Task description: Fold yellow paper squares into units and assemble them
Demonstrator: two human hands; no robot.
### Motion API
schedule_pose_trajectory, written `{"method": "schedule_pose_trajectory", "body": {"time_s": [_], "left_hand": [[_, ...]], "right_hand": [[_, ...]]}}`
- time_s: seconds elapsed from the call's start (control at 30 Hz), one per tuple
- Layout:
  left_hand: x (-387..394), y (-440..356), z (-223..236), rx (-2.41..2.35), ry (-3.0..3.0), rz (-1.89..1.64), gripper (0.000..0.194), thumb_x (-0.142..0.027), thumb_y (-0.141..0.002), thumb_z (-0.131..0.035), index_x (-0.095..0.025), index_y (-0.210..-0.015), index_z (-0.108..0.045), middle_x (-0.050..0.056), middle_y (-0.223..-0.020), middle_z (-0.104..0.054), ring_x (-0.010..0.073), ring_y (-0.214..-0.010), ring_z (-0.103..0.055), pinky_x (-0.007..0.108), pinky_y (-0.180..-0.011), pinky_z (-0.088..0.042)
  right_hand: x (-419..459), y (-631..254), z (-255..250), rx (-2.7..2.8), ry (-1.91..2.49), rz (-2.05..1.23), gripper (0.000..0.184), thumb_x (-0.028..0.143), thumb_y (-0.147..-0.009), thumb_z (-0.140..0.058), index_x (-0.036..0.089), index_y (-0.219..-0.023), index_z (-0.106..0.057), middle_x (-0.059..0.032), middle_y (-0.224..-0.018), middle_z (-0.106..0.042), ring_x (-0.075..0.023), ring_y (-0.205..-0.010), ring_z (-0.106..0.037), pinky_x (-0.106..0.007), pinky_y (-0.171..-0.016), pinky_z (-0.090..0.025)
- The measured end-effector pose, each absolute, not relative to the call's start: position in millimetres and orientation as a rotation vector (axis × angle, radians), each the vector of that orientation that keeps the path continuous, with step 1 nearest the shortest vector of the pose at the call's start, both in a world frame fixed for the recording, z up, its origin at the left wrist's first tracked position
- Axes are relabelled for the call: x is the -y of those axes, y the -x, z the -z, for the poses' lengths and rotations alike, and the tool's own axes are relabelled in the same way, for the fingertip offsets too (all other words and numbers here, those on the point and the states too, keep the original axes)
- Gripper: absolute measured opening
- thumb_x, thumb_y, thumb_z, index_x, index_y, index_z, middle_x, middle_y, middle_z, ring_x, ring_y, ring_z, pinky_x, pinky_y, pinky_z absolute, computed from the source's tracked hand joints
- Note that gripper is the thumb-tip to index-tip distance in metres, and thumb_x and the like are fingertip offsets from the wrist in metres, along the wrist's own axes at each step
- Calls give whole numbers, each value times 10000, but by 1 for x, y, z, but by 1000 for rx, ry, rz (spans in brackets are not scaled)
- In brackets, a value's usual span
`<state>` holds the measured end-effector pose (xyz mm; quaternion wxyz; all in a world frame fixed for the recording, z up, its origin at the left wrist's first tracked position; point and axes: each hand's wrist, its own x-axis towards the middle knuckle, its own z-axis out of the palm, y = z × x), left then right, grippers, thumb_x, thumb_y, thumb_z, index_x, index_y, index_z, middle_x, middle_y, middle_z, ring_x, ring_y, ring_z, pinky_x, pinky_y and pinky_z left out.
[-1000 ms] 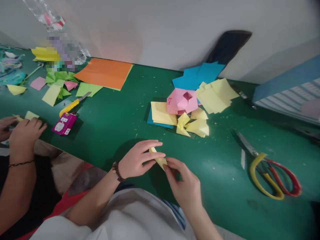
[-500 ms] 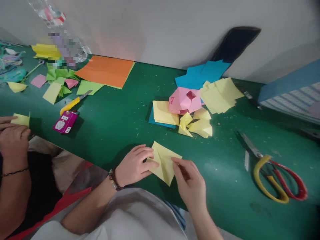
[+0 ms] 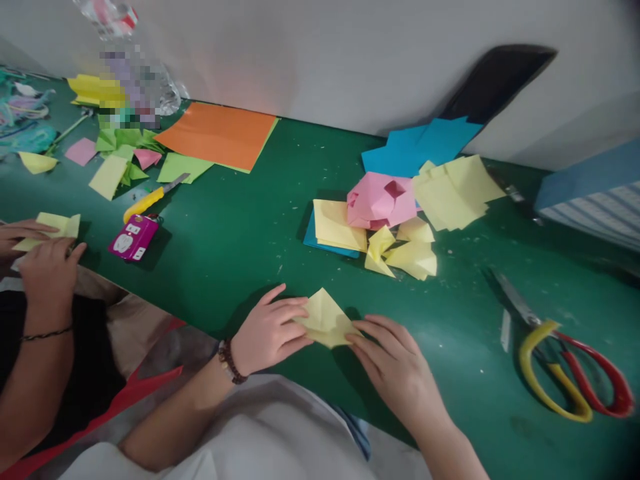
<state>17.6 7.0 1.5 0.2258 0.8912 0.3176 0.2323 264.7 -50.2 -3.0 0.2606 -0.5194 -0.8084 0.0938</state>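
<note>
A pale yellow square of paper (image 3: 325, 315) with crease lines lies between my hands near the table's front edge, one corner pointing away from me. My left hand (image 3: 270, 332), a beaded bracelet at its wrist, grips the left corner, with the index finger lifted clear. At the right corner, the fingertips of my right hand (image 3: 395, 363) pinch the paper. Beyond it sit a pink folded paper ball (image 3: 379, 200), a stack of yellow sheets (image 3: 337, 223) over blue ones, and several folded yellow pieces (image 3: 413, 257).
Large scissors (image 3: 545, 340) with yellow and red handles lie at the right. More yellow sheets (image 3: 457, 193) and blue paper (image 3: 423, 145) are behind. A yellow craft knife (image 3: 145, 203) and purple box (image 3: 134, 238) lie left, near a co-worker's hands (image 3: 50, 263) holding yellow paper.
The near part of the yellow paper has been folded or raised, so it looks shorter. My right hand has turned flatter over its right corner. The co-worker's hands and paper have come further into view.
</note>
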Motion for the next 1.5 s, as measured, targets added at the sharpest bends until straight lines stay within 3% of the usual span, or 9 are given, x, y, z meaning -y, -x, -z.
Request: {"method": "schedule_pose_trajectory", "body": {"time_s": [0.23, 0.33, 0.47, 0.6, 0.8, 1.5], "left_hand": [[-3, -37, -2, -1112, -2354, -731, 186, -201, -859, -585, -184, -674, -594, 24, -877, -678, 179, -1026, -635, 412, -1053, -407], [-3, -41, -3, -1157, -2372, -731, 167, -182, -828, -591, -183, -663, -567, 28, -861, -659, 193, -989, -610, 416, -1012, -432], [-2, -41, -2, -1282, -2335, -743, 191, -219, -850, -585, -184, -673, -521, 39, -832, -645, 202, -892, -571, 377, -830, -473], [-2, -39, 0, -1374, -2320, -667, 114, -258, -893, -541, -178, -813, -558, 44, -796, -621, 199, -779, -538, 363, -706, -426], [-4, -38, 1, -1303, -2409, -533, 238, -221, -951, -462, -242, -1148, -593, 27, -833, -590, 186, -782, -515, 345, -700, -365], [-6, -39, 2, -1309, -2431, -351, 335, -181, -929, -469, -253, -1238, -576, 21, -826, -533, 193, -793, -452, 348, -683, -313]], "right_hand": [[45, -246, -1, 2096, 1496, -367, 248, 275, -923, -541, 196, -1151, -600, -46, -831, -683, -196, -807, -613, -342, -721, -513], [41, -236, 0, 2068, 1531, -313, 196, 264, -947, -498, 183, -1092, -602, -36, -770, -671, -173, -732, -614, -303, -676, -482], [32, -230, 5, 2080, 1630, -181, 218, 282, -967, -450, 168, -1060, -611, -38, -737, -670, -163, -647, -606, -290, -622, -443], [23, -229, 4, 2184, 1663, -104, 249, 296, -973, -440, 167, -1096, -614, -36, -746, -664, -157, -631, -603, -279, -600, -413], [18, -229, -1, 2304, 1686, -42, 285, 284, -990, -398, 194, -1053, -661, -30, -733, -625, -130, -617, -584, -247, -549, -383], [9, -232, -2, 2324, 1630, -89, 322, 303, -1004, -376, 200, -1063, -675, -13, -730, -615, -106, -618, -593, -216, -516, -377]]}}
